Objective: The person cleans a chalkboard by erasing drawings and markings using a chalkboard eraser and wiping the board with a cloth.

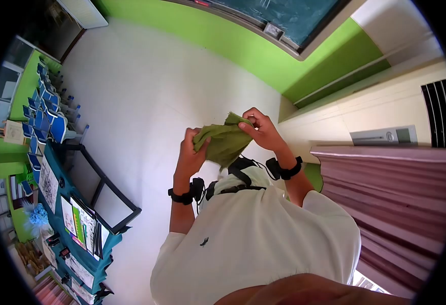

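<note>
Plainly, cloth: crumpled olive-green fabric (223, 144), held up between the hands, before the white short-sleeved shirt (263, 239).
Left hand (191, 153): closed on the cloth's left edge, thumb on the fabric.
Right hand (263, 132): thumb and fingers pinched narrow on the upper right corner.
Wrists: black strapped device (183, 195) on the left, another (285, 169) on the right.
Table: teal-draped surface (112, 243), flat papers (83, 223) along its edge, apparently printed.
Curtain: pink pleated fabric (385, 188), right side.
</note>
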Available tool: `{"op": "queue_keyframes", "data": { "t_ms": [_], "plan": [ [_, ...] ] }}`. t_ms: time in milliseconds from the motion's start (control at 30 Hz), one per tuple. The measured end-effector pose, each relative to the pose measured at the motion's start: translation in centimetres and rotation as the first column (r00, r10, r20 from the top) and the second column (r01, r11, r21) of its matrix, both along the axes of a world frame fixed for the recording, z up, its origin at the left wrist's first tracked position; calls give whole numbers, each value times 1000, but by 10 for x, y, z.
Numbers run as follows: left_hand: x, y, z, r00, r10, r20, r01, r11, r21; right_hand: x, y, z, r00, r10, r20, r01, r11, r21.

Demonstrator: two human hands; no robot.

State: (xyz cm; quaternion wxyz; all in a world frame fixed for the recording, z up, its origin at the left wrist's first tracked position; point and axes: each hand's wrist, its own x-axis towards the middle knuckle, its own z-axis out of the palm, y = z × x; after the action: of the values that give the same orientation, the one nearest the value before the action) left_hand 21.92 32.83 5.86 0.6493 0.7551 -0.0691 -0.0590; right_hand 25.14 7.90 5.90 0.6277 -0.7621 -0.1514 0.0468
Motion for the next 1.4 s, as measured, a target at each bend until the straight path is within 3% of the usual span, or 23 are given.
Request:
{"op": "queue_keyframes", "data": {
  "t_ms": [33, 67, 100, 200, 267, 300, 367, 433, 500, 567, 667, 767, 833, 867, 967, 1033, 1100, 1167, 1200, 1233, 1300, 1367, 1400],
  "plan": [
    [27, -4, -5, 998, -56, -15, 58, 962, 267, 19, 1, 4, 1000, 14, 5, -14, 1000, 2],
    [46, 7, -37, 951, -309, 21, 236, 768, 595, 30, 0, 12, 997, 6, -79, -2, 999, 46],
    [63, 0, -26, 910, -378, -174, 380, 586, 716, 44, 3, 21, 988, 5, -154, 10, 995, 97],
    [104, -1, -29, 959, -259, -116, 279, 936, 216, 76, 21, 34, 965, 146, -217, -85, 960, 267],
    [132, 2, -4, 955, -92, -283, 117, 991, 71, 99, 26, 38, 986, 113, -124, -73, 954, 291],
    [149, 2, 20, 907, -27, -420, 70, 994, 87, 113, 27, 40, 996, 90, -18, -81, 958, 277],
    [176, 11, 5, 902, -79, -425, 110, 993, 49, 127, 18, 39, 996, 71, -44, -58, 966, 254],
    [202, 7, -15, 874, -243, -420, 186, 968, -171, 137, 6, 38, 996, 90, 8, -91, 985, 145],
    [221, 5, -15, 834, -379, -401, 293, 920, -261, 140, 11, 32, 990, 121, -70, -107, 978, 178],
    [236, -12, -5, 894, -252, -370, 33, 861, -508, 154, 14, 30, 989, 93, -116, -72, 982, 173],
    [275, 2, -6, 888, -392, -242, 149, 742, -654, 193, 32, 24, 998, 25, 57, -29, 997, 68],
    [312, 41, -9, 887, -437, -150, 198, 653, -730, 244, 55, 10, 998, 54, 23, -55, 998, 34],
    [339, 74, -10, 967, -253, -13, 174, 699, -694, 285, 72, -5, 1000, 15, -12, -13, 995, 98],
    [354, 93, -8, 979, -103, -175, -41, 741, -670, 305, 81, -12, 999, -27, -20, 29, 994, 109],
    [420, 140, -7, 985, 34, -168, -124, 823, -555, 374, 108, -44, 985, -167, -40, 167, 986, -1],
    [471, 169, -27, 989, -62, -134, -29, 811, -585, 422, 114, -104, 953, -303, -29, 304, 949, 82],
    [503, 185, -15, 975, -81, -206, 11, 948, -319, 462, 123, -139, 842, -499, -205, 494, 866, -79],
    [535, 206, -11, 940, -183, -287, 106, 958, -265, 499, 125, -171, 753, -630, -189, 584, 773, -247],
    [554, 223, -25, 918, -331, -216, 343, 939, 16, 519, 130, -173, 743, -642, -191, 597, 764, -245],
    [572, 233, -29, 852, -488, -187, 523, 795, 308, 535, 133, -174, 709, -683, -173, 595, 712, -372],
    [605, 241, -28, 859, -503, -96, 498, 775, 389, 577, 126, -192, 621, -770, -143, 628, 599, -496],
    [645, 230, -19, 814, -382, -438, 568, 684, 459, 618, 111, -203, 608, -785, -121, 645, 577, -501],
    [660, 228, -31, 866, -368, -339, 496, 717, 489, 635, 106, -203, 601, -789, -128, 643, 573, -509]
  ]
}}
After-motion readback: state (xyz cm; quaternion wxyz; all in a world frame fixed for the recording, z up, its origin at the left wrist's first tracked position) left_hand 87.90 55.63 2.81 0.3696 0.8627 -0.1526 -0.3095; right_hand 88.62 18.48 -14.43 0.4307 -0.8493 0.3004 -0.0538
